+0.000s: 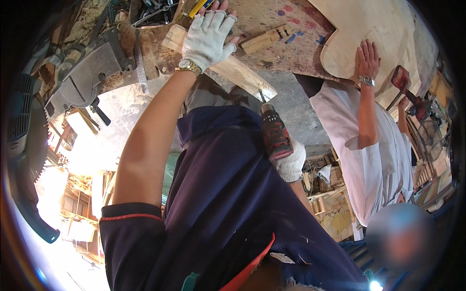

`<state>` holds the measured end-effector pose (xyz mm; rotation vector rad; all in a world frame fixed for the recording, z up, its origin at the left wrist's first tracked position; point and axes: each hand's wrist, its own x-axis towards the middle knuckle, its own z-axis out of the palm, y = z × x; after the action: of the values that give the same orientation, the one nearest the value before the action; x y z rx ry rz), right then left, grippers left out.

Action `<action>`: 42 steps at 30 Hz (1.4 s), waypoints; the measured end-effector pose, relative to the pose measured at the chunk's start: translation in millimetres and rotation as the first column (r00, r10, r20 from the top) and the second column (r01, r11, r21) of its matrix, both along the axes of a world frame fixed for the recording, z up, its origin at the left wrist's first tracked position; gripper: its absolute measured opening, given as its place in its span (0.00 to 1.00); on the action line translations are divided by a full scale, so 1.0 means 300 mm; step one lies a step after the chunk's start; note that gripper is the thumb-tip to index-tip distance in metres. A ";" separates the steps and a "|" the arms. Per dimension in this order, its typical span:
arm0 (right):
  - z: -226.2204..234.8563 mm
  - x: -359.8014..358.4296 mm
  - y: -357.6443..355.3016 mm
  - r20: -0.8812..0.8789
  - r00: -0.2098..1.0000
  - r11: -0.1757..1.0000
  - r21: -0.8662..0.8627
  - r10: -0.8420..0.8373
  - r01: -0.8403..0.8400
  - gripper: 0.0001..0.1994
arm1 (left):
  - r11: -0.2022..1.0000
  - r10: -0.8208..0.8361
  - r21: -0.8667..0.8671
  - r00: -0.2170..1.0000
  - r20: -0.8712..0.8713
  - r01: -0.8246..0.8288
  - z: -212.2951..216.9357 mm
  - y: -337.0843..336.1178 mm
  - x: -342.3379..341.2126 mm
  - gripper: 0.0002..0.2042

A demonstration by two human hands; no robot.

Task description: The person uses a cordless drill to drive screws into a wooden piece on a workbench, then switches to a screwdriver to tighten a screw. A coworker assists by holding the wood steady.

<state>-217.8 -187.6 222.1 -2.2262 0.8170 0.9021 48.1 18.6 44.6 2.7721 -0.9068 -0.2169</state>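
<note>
My left hand point(208, 39), in a white knitted fingerless glove, lies flat with spread fingers across a narrow wooden board point(241, 76). The board slants over the bench edge toward me. My right hand point(292, 164), gloved too and partly hidden, is wrapped round a red and black cordless drill point(275, 135). A dark bit point(262, 95) points from the drill to the board's near end and appears to meet it; how deep it sits I cannot tell.
A stained workbench point(262, 19) spreads ahead, bearing a short wood block point(266, 39) and a tool tray point(154, 10). At right, a co-worker's hand point(369, 58) rests on a large curved plywood panel point(388, 24); their other hand holds a red drill point(410, 89). A toothed saw blade point(39, 140) stands left.
</note>
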 end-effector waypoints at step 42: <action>0.023 0.078 -0.004 -0.123 0.986 0.991 -0.057 0.114 -0.122 0.17 | 0.999 0.008 0.033 0.998 -0.060 -0.006 0.008 -0.008 0.005 0.35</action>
<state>-194.6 -188.8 228.9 -2.3148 0.7841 1.0887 49.5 16.2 47.0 2.7824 -0.8865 -0.3152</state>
